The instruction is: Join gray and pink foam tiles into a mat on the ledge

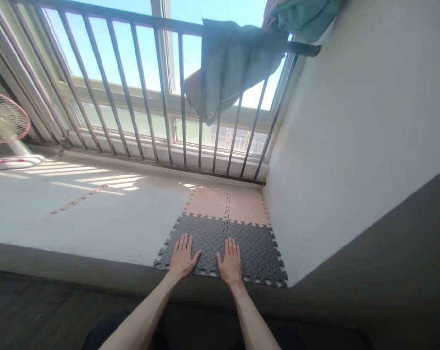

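Left hand (182, 257), right hand (230, 265): grip open, spread flat, pressing down on dark interlocking foam tiles (254, 250), lower centre of frame, on painted ledge (96, 218). Tiles likely light, soft, flexible; take hold at toothed edge (165, 257).

A pale concrete ledge (96, 218) carries four interlocking foam mat tiles (225, 218) in sunlight, two peach tiles (223, 203) at the far side and two dark grey tiles (254, 250) at the near edge, while a pink-rimmed electric fan (8, 121) stands well apart at left.
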A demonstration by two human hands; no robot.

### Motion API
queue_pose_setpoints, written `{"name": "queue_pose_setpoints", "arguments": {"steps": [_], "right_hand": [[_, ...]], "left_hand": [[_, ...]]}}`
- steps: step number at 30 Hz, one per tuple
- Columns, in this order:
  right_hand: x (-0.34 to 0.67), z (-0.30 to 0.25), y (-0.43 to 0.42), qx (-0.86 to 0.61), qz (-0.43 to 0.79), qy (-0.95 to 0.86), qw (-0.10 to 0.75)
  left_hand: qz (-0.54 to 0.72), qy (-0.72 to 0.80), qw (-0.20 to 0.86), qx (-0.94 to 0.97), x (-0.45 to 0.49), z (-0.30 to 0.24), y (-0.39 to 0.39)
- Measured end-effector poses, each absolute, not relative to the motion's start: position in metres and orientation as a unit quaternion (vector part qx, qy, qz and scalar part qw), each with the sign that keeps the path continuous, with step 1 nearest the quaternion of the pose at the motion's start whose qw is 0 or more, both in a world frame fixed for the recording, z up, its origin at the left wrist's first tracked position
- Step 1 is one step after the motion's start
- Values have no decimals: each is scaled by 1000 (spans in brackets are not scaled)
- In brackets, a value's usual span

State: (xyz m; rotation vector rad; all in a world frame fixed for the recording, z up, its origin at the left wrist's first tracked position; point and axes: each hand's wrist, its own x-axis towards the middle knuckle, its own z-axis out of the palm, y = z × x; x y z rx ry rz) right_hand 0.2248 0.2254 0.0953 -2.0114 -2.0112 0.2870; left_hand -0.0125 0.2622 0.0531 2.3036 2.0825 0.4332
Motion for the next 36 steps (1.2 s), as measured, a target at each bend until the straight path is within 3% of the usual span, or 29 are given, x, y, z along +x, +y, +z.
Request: {"name": "queue_pose_setpoints", "arguments": {"steps": [14, 21, 36], "right_hand": [[222, 98, 127, -698, 97, -691, 162], [228, 120, 196, -704, 126, -686, 134], [212, 96, 372, -683, 119, -716, 88]], "left_hand": [[241, 578, -79, 776, 2, 28, 121], [255, 556, -88, 786, 5, 38, 132], [275, 603, -47, 747, 25, 18, 130]]}}
